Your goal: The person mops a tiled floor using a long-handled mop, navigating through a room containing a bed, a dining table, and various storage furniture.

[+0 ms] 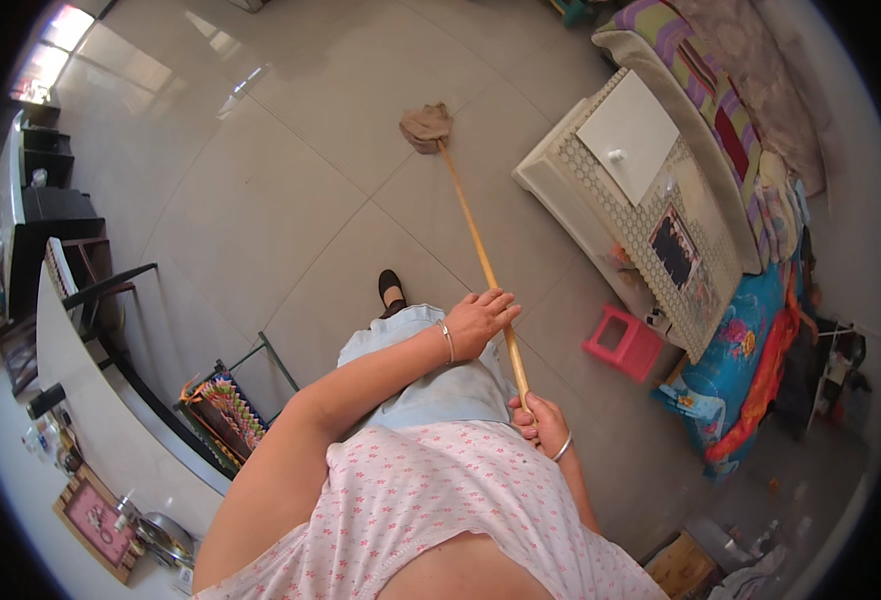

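Both hands are on the wooden handle [473, 225] of a mop. My left hand [479, 325], with a bangle at the wrist, lies across the handle's middle part, fingers laid over it. Lower down, my right hand [545, 424] is wrapped round the handle's end near my waist; it also wears a bangle. At the far end, a brown cloth mop head [425, 127] rests on the tiled floor [320, 165] ahead of me. One dark shoe [389, 283] shows below my light blue clothing.
To the right stand a low table [699, 247] with a patterned cover, a pink plastic stool [623, 343] and a sofa [710, 82] with striped covers. On the left are a white-topped table [88, 360], a folding stool [234, 409] with a woven seat, and dark furniture [50, 217].
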Tool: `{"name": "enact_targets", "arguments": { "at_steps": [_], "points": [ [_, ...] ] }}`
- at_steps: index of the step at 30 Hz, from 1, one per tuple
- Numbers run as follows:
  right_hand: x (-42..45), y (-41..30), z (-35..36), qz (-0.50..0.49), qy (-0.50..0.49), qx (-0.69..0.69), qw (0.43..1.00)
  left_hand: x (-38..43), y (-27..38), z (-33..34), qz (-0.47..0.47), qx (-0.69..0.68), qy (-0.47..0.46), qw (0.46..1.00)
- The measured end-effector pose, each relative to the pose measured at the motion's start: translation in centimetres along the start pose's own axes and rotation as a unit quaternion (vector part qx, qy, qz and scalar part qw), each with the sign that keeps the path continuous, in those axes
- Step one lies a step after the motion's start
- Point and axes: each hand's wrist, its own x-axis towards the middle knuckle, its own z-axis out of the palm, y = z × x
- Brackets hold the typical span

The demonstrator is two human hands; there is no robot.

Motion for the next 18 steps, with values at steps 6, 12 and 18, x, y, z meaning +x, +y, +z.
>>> {"name": "enact_targets", "arguments": {
  "at_steps": [6, 12, 18],
  "points": [
    [3.3, -1.0, 2.1, -0.011, 0.064, -0.047, 0.997, 4.1, -5.2, 4.5, -0.078, -0.046, -0.051, 0.995],
    [6.4, -4.5, 3.3, 0.003, 0.060, -0.048, 0.997, 8.2, -9.7, 3.9, -0.146, 0.019, -0.081, 0.986],
    [4.3, -5.0, -0.9, 0.035, 0.068, -0.054, 0.996, 8.5, -6.5, 6.8, -0.144, 0.033, -0.061, 0.987]
  ]
}}
